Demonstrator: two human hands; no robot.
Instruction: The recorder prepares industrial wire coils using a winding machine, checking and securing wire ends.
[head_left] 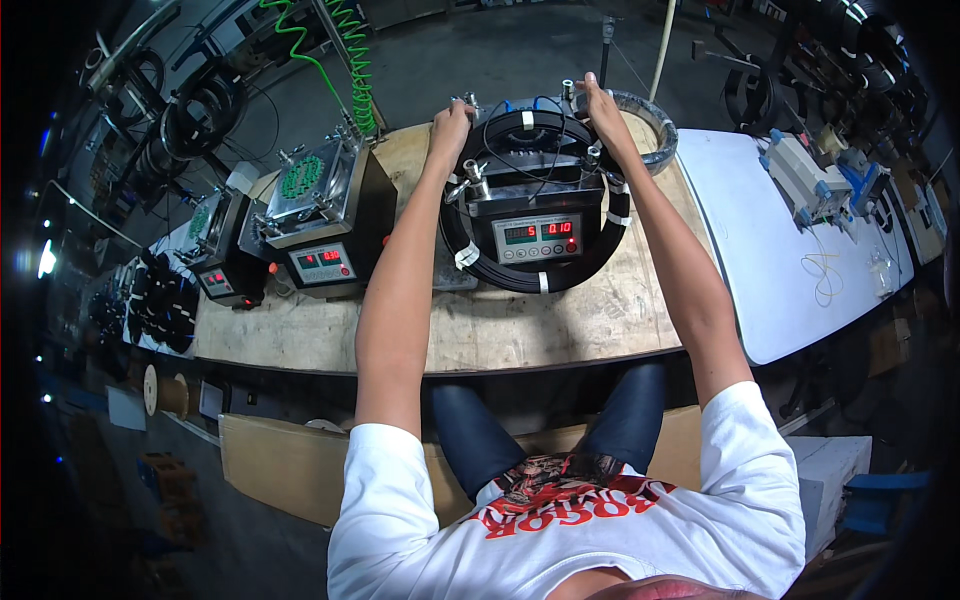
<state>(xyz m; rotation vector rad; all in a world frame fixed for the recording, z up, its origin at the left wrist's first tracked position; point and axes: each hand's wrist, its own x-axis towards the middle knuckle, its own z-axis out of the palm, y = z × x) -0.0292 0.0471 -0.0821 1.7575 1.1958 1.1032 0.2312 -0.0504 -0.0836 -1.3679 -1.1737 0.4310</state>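
Note:
A coil of black cable [470, 262], bound with bits of white tape, rings a boxy machine [490, 208] with a lit red display panel [538, 238]. My left hand [452, 125] reaches to the machine's far left corner, its fingers closed round a small metal knob [471, 102]. At the far right corner, my right hand [604, 112] has its fingers stretched out beside another metal knob [568, 90]. Nearer me, two more metal knobs, left [475, 178] and right [592, 158], stand on the machine. A thin black cable loops over its top.
Two similar machines, a middle one [335, 225] and a smaller one [212, 250], stand to the left on the wooden tabletop [480, 335]. A grey wrapped ring [660, 130] lies behind my right hand. A white table [790, 270] adjoins on the right. Green coiled hoses [362, 90] hang behind.

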